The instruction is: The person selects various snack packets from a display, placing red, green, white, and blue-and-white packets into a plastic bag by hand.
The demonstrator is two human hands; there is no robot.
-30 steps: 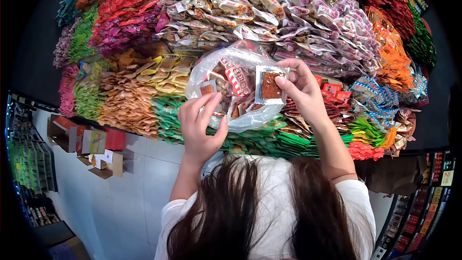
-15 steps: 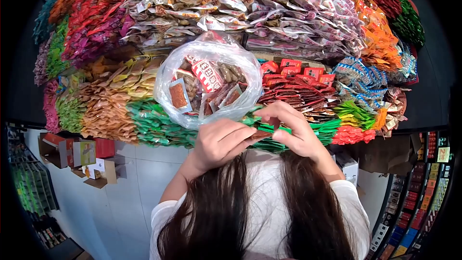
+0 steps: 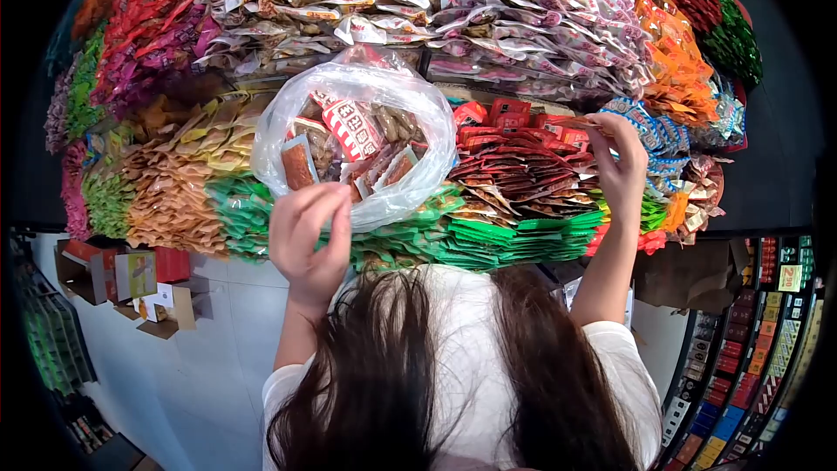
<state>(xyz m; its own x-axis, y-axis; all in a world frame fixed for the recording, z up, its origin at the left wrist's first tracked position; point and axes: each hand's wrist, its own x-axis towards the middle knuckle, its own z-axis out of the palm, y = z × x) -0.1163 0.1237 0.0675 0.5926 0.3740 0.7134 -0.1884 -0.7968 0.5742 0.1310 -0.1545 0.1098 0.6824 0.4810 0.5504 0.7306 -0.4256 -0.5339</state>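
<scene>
Display counter (image 3: 501, 98): heaped colourful packets (image 3: 523, 176) | Pale tiled floor (image 3: 231, 358): open cardboard boxes (image 3: 87, 275)

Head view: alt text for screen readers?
Left hand at the near rim of an open clear plastic bag of packaged snacks; right hand, by stacked red packets, seems to pinch a thin packet. Colourful snack piles spread around.

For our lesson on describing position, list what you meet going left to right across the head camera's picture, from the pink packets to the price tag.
Pink packets → tan packets → plastic bag → red packets → right hand → price tag.
</scene>
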